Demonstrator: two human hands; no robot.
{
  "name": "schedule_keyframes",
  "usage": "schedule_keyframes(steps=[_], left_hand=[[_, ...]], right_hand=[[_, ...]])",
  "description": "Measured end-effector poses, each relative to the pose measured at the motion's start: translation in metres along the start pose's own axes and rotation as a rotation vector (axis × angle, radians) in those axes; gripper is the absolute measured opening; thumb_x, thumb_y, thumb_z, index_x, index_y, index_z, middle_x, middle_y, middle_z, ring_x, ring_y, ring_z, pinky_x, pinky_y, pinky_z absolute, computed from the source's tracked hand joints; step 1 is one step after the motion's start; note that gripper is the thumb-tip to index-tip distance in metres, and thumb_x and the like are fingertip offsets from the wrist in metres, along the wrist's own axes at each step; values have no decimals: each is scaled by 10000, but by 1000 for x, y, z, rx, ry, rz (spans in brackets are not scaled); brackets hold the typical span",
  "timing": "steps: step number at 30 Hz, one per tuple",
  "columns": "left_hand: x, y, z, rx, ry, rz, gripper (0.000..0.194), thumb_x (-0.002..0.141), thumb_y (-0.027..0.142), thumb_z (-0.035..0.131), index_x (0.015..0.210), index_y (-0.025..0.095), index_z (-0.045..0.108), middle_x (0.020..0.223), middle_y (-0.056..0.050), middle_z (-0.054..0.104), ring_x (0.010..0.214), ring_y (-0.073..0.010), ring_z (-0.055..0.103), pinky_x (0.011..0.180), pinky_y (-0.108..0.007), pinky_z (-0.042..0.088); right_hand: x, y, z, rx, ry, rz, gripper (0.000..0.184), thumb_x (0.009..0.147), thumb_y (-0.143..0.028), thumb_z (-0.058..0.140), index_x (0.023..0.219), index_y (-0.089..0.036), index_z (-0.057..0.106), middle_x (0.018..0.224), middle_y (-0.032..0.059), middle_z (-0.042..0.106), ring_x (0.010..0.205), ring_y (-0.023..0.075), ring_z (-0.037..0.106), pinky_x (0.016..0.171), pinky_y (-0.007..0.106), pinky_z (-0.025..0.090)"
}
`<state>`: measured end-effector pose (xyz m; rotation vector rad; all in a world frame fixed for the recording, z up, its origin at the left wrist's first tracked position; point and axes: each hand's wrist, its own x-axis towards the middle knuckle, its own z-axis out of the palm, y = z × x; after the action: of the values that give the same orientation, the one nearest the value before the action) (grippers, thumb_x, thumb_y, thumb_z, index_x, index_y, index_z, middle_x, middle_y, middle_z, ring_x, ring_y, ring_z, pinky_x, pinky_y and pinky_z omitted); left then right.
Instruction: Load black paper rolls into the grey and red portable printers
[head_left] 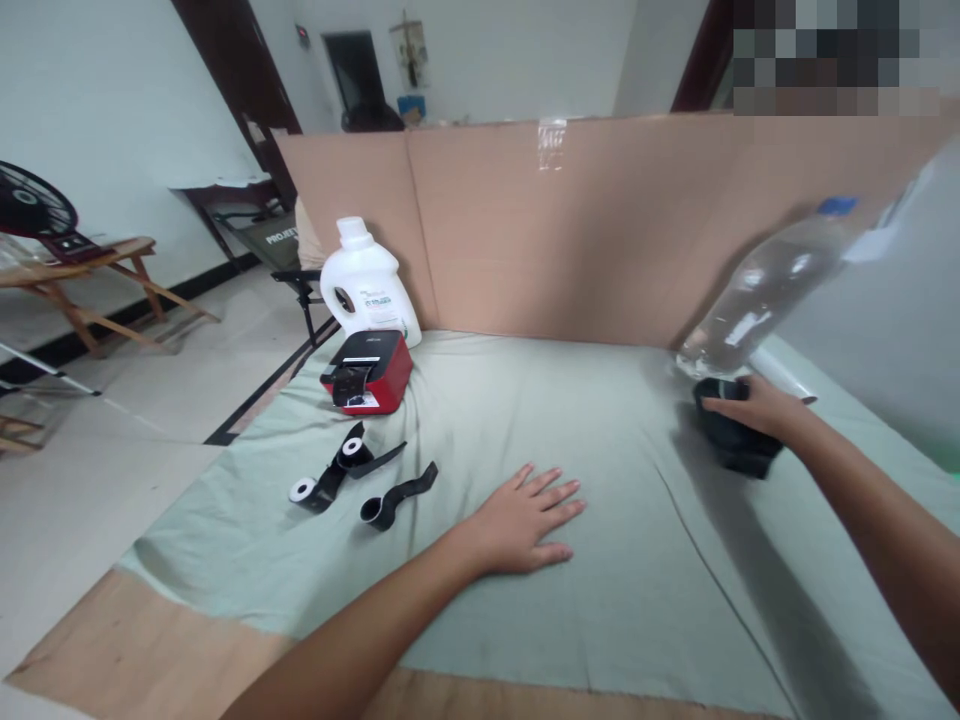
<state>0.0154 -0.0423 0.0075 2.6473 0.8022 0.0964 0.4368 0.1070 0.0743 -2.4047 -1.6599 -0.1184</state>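
My left hand [529, 520] lies flat on the pale green cloth [525, 400], fingers spread and holding nothing. At the right, my right hand [769, 408] grips a black boxy object [735, 435] from above; its kind is unclear, and the hand covers part of it. Left of my left hand are a short black roll with a loose tail [382, 512] and two more black rolls with white cores [326, 478]. Behind them sits a small red and black printer-like device [371, 372] with black strip material at its front.
A white jug [369, 285] stands behind the red device. A clear plastic bottle with a blue cap [769, 285] leans against the cardboard panel [525, 240] along the back. A white tube [784, 375] lies near my right hand. A fan [34, 210] stands on a wooden stool at far left.
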Motion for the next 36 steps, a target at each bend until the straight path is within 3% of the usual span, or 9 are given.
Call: schedule_keyframes(steps=[3,8,13,21,24,27,30,32,36], left_hand=[[-1,1,0,-8,4,-3,705,1057,627,312,1635,225,280,1720,-37,207,1613,-278,89,1294,-555,47],[-7,4,5,-37,40,43,676,1057,586,367,1617,210,325,1704,-61,263,1603,-266,155,1294,-555,48],[-9,3,8,-36,94,58,644,1048,558,423,1578,193,396,1679,-79,336,1558,-270,280,1296,-538,81],[-6,3,8,21,183,130,506,1040,465,476,1453,180,549,1546,-103,541,1446,-272,466,1222,-524,300],[-9,0,9,47,277,154,316,1011,355,484,1030,178,744,1122,-83,777,1075,-222,707,956,-375,509],[-10,-8,-1,-7,422,22,337,989,317,464,817,180,720,811,-53,753,768,-173,704,756,-299,516],[2,-24,-20,-154,535,-310,306,986,289,467,1108,188,729,956,-54,773,853,-179,711,807,-286,531],[17,-36,-33,-195,496,-493,425,984,274,466,1369,198,631,1133,-71,769,996,-208,715,895,-309,540],[47,-52,-41,-175,334,-592,562,1010,246,409,1570,220,444,1370,-91,689,1201,-246,673,1013,-347,517]], right_hand=[[-31,-61,-2,66,-203,-120,669,863,-536,738,1363,-104,634,1087,202,749,827,256,693,703,328,466],[-89,-173,-1,91,-393,-302,716,838,-640,652,1445,-267,584,1214,122,739,1045,329,691,801,356,493],[-125,-231,-5,70,-432,-268,710,858,-616,559,1468,-252,547,1232,173,716,1125,386,673,820,423,517],[-140,-237,1,-1,-379,-172,773,878,-679,534,1534,-273,477,1291,250,606,1065,408,694,845,483,528],[-135,-221,2,77,-415,-208,899,878,-781,474,1622,-293,347,1416,256,541,1117,434,680,896,536,528],[-124,-190,16,303,-407,-335,903,929,-788,367,1640,-234,320,1465,231,546,1268,405,618,1033,516,493],[-122,-161,41,493,-278,-427,721,1016,-588,309,1582,-158,427,1503,186,559,1398,331,531,1154,457,419],[-128,-150,56,529,-213,-406,654,1026,-484,278,1522,-128,511,1492,171,582,1389,318,544,1156,457,421],[-147,-145,71,511,-115,-334,649,1031,-449,225,1482,-136,571,1433,145,641,1310,328,614,1081,464,481]])
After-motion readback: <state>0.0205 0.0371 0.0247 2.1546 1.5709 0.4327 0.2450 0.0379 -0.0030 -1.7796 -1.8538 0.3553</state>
